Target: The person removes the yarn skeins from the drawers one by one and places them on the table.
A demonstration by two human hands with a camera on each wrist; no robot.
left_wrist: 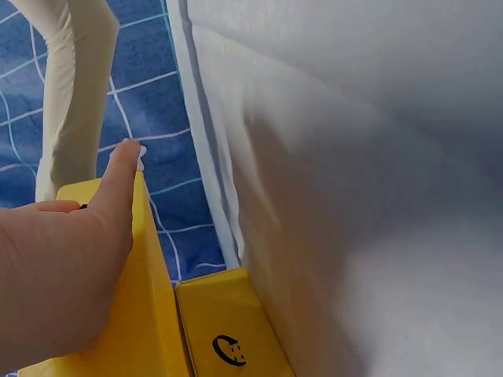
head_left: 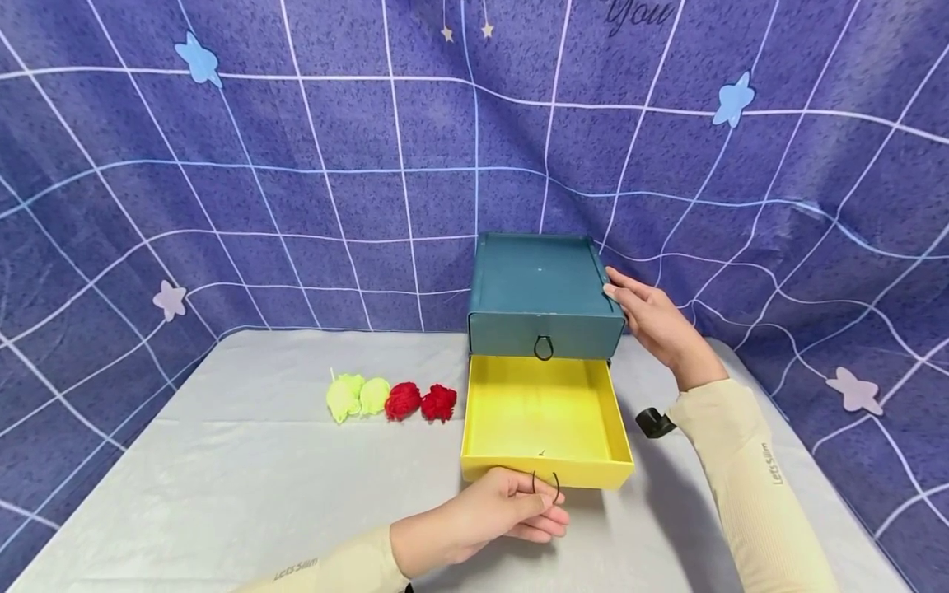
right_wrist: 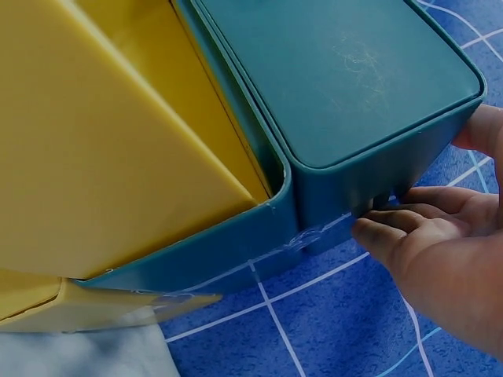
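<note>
A small stacked drawer unit stands at the back of the table, its teal top drawer [head_left: 544,336] closed. Below that, a yellow drawer [head_left: 541,408] is pulled far out and shows a bare inside. My left hand [head_left: 511,506] is at its front, thumb and fingers on the thin black loop pull [head_left: 558,486]. My right hand [head_left: 660,329] rests against the teal casing's [head_left: 541,272] right side, thumb near the top edge; in the right wrist view its fingers [right_wrist: 385,236] lie along that side. Another yellow drawer [left_wrist: 228,322] with a black loop sits closed lower down.
Left of the unit, two lime-green yarn balls [head_left: 344,397] and two red yarn balls [head_left: 403,401] lie in a row on the grey tablecloth [head_left: 296,486]. A blue gridded curtain [head_left: 334,165] hangs close behind the unit.
</note>
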